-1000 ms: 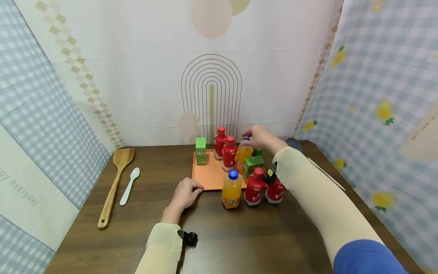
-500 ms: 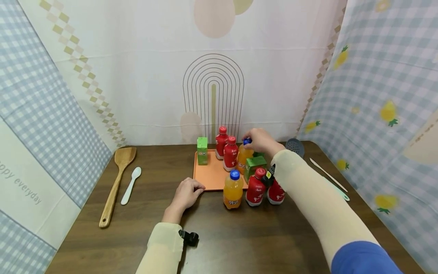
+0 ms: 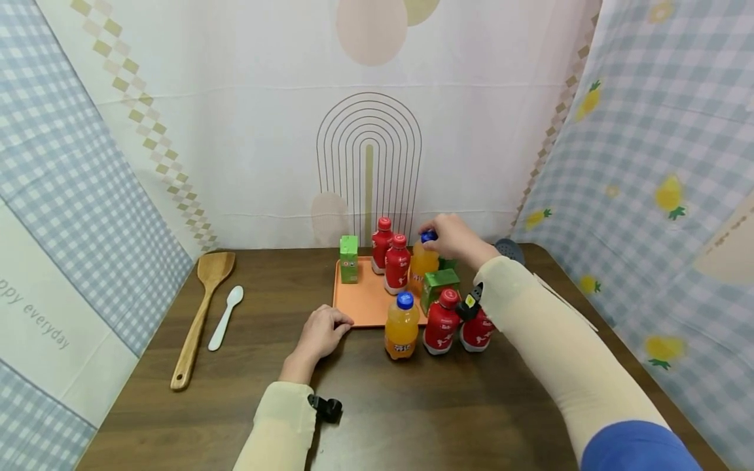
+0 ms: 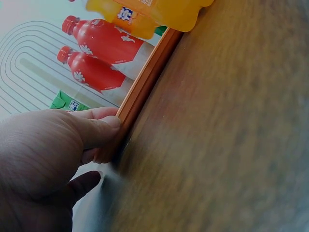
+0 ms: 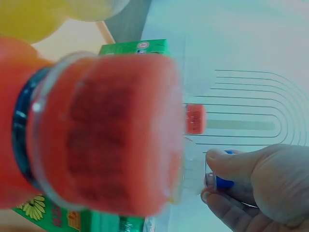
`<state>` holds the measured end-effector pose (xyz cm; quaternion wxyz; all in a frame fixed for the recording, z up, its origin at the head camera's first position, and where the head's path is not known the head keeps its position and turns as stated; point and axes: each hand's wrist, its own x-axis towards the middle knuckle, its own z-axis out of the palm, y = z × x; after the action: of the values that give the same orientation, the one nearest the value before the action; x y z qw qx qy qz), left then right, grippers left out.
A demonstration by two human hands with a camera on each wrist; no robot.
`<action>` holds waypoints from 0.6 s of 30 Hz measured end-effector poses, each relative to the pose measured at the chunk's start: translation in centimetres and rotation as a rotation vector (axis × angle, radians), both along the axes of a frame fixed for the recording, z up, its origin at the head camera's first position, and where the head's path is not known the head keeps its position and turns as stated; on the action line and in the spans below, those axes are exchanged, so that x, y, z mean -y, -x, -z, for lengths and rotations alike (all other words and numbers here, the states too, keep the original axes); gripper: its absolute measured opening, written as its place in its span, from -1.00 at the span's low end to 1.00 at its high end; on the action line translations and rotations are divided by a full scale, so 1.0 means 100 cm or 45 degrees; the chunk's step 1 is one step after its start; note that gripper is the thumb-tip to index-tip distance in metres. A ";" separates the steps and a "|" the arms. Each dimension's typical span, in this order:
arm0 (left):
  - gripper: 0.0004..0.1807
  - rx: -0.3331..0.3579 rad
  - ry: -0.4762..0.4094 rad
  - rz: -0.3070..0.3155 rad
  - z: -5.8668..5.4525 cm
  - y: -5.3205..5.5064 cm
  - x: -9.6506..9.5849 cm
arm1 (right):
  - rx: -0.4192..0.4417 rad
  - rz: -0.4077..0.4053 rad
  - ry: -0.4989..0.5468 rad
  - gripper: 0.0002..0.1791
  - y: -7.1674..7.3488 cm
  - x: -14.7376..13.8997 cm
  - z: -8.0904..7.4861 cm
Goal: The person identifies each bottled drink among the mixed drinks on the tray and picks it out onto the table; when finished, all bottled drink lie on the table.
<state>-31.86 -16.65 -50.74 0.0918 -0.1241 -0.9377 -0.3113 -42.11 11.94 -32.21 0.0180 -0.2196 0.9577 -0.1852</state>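
Observation:
My left hand [image 3: 320,335] pinches the front left part of the orange tray [image 3: 362,309]; in the left wrist view its thumb lies along the tray's rim [image 4: 140,87]. At the tray's back right, my right hand [image 3: 456,239] grips the blue cap [image 5: 224,182] of an orange soda bottle [image 3: 423,263]. That bottle stands roughly upright, its lower part partly behind a green carton [image 3: 438,288]. Left of it on the tray are two red bottles, one nearer [image 3: 396,265] and one farther [image 3: 381,244], and an upright green carton [image 3: 349,260].
Before the tray stand another orange soda bottle [image 3: 402,330] and two red bottles, one [image 3: 441,324] beside the other [image 3: 476,332]. A wooden spatula [image 3: 199,314] and white spoon [image 3: 226,318] lie at left. A grey slotted utensil [image 3: 510,250] lies behind my right arm.
My right hand has come down onto the blue cap and grips it. The orange bottle has shifted slightly up and to the right. My left hand stays at the tray.

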 end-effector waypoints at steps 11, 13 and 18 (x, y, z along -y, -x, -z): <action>-0.92 0.000 -0.003 -0.008 -0.001 -0.001 0.000 | -0.066 0.018 0.066 -0.63 -0.013 -0.001 -0.022; -0.92 -0.001 -0.006 -0.008 0.000 -0.001 0.000 | -0.084 0.015 0.081 -0.63 -0.016 -0.001 -0.026; -0.92 -0.002 -0.014 -0.007 -0.001 0.000 0.000 | -0.133 0.003 0.122 -0.65 -0.026 -0.003 -0.038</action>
<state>-31.82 -16.63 -50.66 0.0941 -0.1214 -0.9362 -0.3161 -39.52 12.27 -28.44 -0.0427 -0.2284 0.9476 -0.2192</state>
